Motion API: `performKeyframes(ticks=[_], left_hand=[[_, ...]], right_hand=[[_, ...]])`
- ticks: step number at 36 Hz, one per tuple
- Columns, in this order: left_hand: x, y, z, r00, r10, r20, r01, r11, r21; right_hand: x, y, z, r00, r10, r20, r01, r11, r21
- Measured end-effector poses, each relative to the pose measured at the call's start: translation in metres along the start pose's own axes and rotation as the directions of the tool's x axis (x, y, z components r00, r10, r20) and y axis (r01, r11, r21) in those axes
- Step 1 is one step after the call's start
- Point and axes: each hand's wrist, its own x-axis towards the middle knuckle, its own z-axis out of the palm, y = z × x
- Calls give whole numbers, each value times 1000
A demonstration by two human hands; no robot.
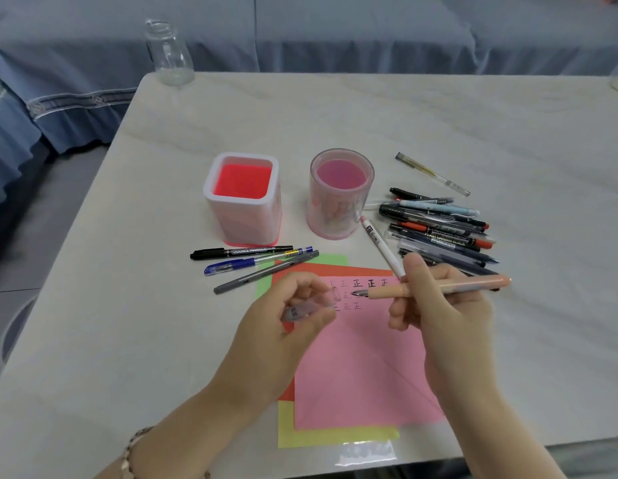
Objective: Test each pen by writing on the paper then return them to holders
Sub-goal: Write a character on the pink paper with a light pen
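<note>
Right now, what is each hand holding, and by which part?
The right hand grips the peach pen mid-barrel; the left hand pinches a clear cap between fingertips.

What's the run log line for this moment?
right hand: holds peach pen | left hand: holds clear cap | pink paper: marked | square holder, round holder: empty

Matt pink paper (363,368); glossy plastic holders (243,198); clear glass bottle (167,53)
</note>
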Motion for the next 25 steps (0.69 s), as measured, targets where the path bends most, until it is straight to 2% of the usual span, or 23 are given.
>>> performKeyframes(ticks=[4, 7, 10, 14, 16, 18, 21, 25], left_hand=[[-3, 6, 3, 999, 16, 38, -17, 1000, 10], [-4, 8, 5, 997, 40, 63, -44, 998, 54], [-5, 10, 7, 993, 53, 101, -63, 993, 96], [-5, 11, 14, 971, 156, 182, -187, 967, 174], [-5, 13, 19, 966, 167, 199, -194, 972, 130], [-5, 16, 24, 971, 119, 209, -136, 988, 68], [-4, 20, 27, 973, -43, 228, 59, 996, -60], [4, 25, 24, 905, -190, 380, 288, 932, -219]], right_hand=[[-2, 1, 0, 1000, -6, 11, 6, 1000, -20], [-5, 5, 1, 999, -13, 35, 15, 997, -75], [-5, 11, -1, 1000, -21, 2, 21, 988, -155], [-5, 17, -4, 1000, -21, 1, 20, 984, -175], [-9, 20, -3, 1000, -27, -8, 25, 988, -151], [-11, 22, -2, 999, -29, -38, 24, 993, -117], [-10, 24, -6, 998, -55, -43, 49, 990, -129], [-9, 22, -11, 991, -117, 63, 126, 980, -157]])
